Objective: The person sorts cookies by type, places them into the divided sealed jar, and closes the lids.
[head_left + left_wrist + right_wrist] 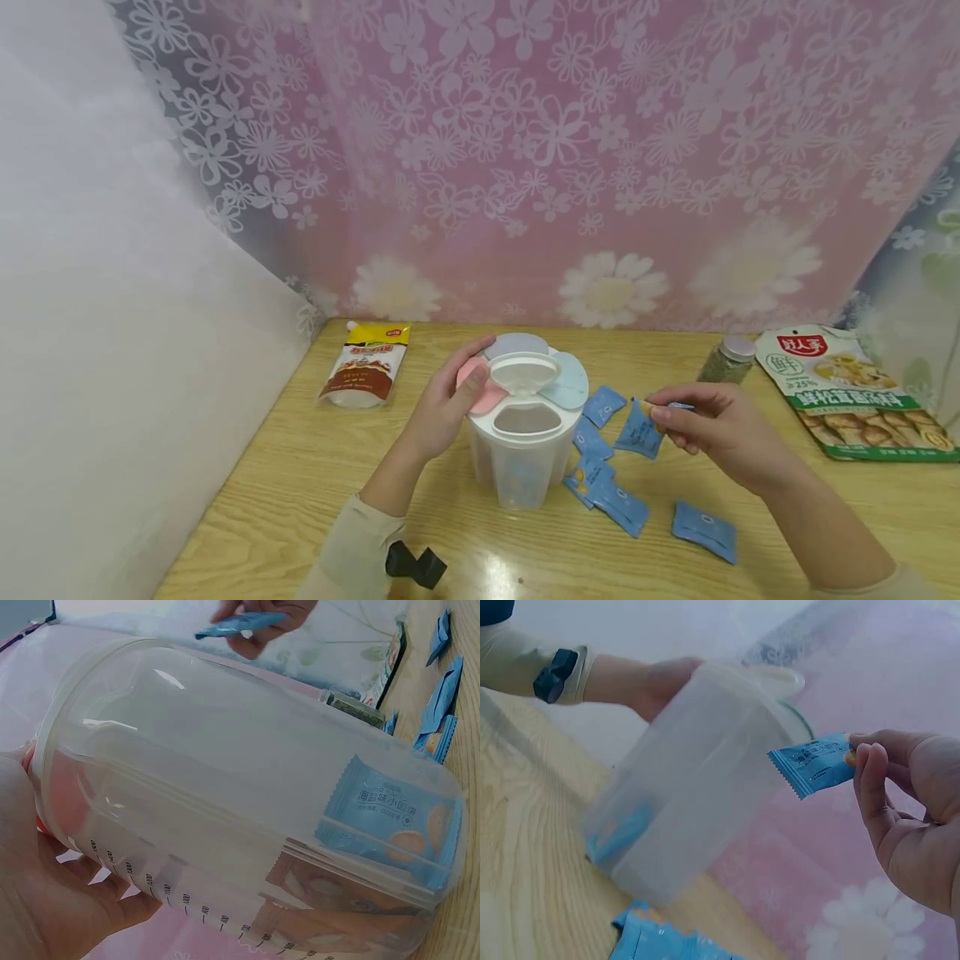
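A clear plastic storage container (521, 479) with a divided white lid stands on the table in the head view. Its front flap (525, 372) is raised, and the opening below it is uncovered. My left hand (442, 408) grips the lid's rim, thumb on the pink flap (487, 398). Right of the container, my right hand (723, 429) pinches a blue biscuit packet (817, 763) by one end, apart from the opening. Through the container wall, the left wrist view shows another blue packet (390, 817) in one compartment and brown-wrapped packets (337, 900) in another.
Several loose blue packets (626, 507) lie right of the container, one packet (705, 531) nearer the front. Behind the right hand are a capped jar (727, 360) and a large green-white pouch (862, 396). A yellow-brown spouted pouch (367, 367) lies at left.
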Demonstrator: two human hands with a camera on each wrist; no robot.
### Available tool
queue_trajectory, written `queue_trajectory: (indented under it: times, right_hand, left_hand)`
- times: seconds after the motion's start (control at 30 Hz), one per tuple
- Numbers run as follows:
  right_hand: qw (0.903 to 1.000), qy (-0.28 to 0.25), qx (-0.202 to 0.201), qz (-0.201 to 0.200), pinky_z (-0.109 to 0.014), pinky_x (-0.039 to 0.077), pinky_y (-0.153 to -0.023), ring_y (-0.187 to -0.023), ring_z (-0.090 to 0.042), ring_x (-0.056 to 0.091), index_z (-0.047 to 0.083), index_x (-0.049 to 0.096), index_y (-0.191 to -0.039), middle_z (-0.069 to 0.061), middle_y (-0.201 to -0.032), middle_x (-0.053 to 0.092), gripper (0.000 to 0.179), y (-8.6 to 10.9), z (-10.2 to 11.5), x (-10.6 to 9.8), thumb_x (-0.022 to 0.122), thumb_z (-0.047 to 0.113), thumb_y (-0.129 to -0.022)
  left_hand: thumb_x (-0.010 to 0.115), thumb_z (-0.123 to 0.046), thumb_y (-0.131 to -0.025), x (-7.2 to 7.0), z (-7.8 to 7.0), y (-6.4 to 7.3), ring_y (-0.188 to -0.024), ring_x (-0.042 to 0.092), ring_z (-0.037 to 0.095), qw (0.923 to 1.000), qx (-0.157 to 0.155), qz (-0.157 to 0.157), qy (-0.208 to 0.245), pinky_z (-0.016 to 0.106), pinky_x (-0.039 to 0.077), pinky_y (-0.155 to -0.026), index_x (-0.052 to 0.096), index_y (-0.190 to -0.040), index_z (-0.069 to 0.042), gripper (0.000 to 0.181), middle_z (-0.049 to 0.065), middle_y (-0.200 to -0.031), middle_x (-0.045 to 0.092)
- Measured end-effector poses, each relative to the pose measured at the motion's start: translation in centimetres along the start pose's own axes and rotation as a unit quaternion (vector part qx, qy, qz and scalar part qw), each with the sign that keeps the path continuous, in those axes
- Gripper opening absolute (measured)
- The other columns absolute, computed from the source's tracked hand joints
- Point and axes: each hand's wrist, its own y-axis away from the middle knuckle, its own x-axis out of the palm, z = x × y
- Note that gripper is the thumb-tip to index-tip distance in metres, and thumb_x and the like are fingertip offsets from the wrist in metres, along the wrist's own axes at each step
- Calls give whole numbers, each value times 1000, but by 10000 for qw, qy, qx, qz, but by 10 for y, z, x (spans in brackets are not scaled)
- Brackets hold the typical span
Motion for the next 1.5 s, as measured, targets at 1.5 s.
queue_trajectory:
  times: [1.5]
  right_hand:
    - [9947, 867, -483, 263, -32, 52, -52, -60, -16, 59, -8, 65, -116, -4, -97, 63, 25, -53, 38, 91, 68, 1, -92]
  left_hand:
    - [47, -42, -105, 0, 2, -1, -135, 48, 29, 9999, 43, 112, 29, 52, 39, -112, 42, -151, -13, 54, 13, -149, 49]
